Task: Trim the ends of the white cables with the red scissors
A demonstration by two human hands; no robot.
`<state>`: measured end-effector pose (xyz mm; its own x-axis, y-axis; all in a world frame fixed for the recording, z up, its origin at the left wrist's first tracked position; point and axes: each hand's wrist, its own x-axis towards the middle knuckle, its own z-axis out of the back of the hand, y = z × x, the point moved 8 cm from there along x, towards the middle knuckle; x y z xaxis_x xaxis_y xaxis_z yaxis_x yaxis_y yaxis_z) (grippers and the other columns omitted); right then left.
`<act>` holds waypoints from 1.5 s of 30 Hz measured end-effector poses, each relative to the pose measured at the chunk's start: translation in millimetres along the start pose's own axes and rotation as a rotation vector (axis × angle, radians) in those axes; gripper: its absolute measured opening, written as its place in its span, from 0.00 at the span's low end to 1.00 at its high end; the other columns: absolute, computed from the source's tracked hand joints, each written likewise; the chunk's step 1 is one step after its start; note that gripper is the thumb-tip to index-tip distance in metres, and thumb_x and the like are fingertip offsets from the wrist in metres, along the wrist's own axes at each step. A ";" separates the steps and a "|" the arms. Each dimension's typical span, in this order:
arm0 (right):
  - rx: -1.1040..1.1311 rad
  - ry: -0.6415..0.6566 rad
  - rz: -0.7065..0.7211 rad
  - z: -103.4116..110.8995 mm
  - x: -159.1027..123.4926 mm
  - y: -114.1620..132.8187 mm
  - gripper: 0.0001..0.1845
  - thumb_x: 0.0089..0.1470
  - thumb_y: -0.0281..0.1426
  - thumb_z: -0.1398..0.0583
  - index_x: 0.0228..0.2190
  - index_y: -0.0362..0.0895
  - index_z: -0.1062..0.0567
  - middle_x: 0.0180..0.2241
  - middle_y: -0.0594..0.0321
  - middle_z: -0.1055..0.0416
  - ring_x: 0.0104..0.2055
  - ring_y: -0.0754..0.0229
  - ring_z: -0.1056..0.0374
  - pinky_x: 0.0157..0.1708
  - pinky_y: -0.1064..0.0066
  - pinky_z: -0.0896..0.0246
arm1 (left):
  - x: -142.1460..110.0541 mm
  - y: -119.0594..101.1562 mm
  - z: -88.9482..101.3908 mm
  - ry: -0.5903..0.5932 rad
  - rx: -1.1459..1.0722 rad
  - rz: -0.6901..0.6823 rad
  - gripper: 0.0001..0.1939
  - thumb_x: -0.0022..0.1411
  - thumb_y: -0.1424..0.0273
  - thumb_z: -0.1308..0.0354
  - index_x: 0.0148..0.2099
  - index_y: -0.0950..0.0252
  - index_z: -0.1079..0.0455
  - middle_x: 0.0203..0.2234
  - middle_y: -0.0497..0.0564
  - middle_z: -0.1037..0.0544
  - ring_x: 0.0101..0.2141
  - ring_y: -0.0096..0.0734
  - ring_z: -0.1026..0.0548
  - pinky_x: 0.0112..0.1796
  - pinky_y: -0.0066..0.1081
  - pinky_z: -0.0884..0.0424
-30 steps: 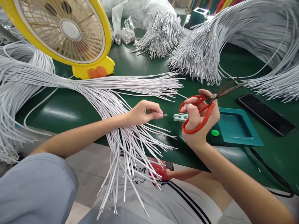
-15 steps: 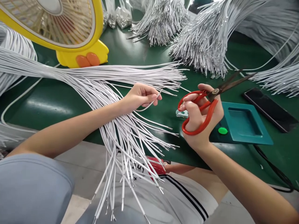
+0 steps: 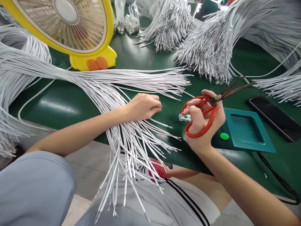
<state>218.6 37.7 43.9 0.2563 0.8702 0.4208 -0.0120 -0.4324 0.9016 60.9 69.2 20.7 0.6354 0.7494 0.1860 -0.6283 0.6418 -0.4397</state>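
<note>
My left hand (image 3: 144, 106) rests knuckles-up on a fanned bundle of thin white cables (image 3: 122, 94) that spills over the near edge of the green table (image 3: 68, 110). Its fingers are curled shut down among the cable ends; what they pinch is hidden. My right hand (image 3: 202, 121) grips red-handled scissors (image 3: 207, 110), fingers through the loops, blades slightly apart and pointing up to the right. A small whitish part (image 3: 184, 118) lies on the table just left of that hand.
A teal tray-like device (image 3: 244, 131) with a green button (image 3: 224, 136) sits right of my right hand, a black phone (image 3: 275, 117) beyond it. A yellow desk fan (image 3: 77, 31) stands at back left. Large white cable bundles (image 3: 211, 47) cover the back and right.
My left hand held up a single cable end, then dropped palm-down onto the bundle with fingers curled under. The right hand with the scissors stayed nearly in place.
</note>
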 end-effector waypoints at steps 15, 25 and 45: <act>0.014 -0.055 0.031 5.1 3.2 1.3 0.16 0.49 0.25 0.42 0.41 0.49 0.31 0.27 0.67 0.32 0.24 0.65 0.37 0.24 0.69 0.37 | 3.6 17.6 9.1 -0.066 0.015 0.119 0.13 0.63 0.67 0.48 0.30 0.69 0.29 0.23 0.50 0.27 0.25 0.28 0.31 0.28 0.28 0.39; 0.034 -0.073 0.039 6.5 5.4 1.5 0.18 0.48 0.19 0.44 0.42 0.47 0.32 0.27 0.68 0.32 0.23 0.66 0.38 0.25 0.69 0.39 | -11.6 -44.2 -15.5 0.111 -0.364 -0.222 0.11 0.62 0.71 0.45 0.29 0.68 0.27 0.27 0.52 0.26 0.29 0.26 0.30 0.31 0.25 0.36; -0.054 -0.010 0.011 2.3 1.7 -0.4 0.14 0.50 0.27 0.40 0.41 0.50 0.31 0.28 0.67 0.31 0.26 0.63 0.35 0.27 0.67 0.36 | 0.9 7.4 -1.9 -0.171 -0.956 0.156 0.14 0.53 0.62 0.35 0.29 0.72 0.24 0.21 0.52 0.24 0.22 0.23 0.30 0.25 0.24 0.35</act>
<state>221.3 38.8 44.0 0.2653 0.8631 0.4298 -0.0674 -0.4281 0.9012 57.6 74.3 16.0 0.4554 0.8764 0.1567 -0.0238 0.1879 -0.9819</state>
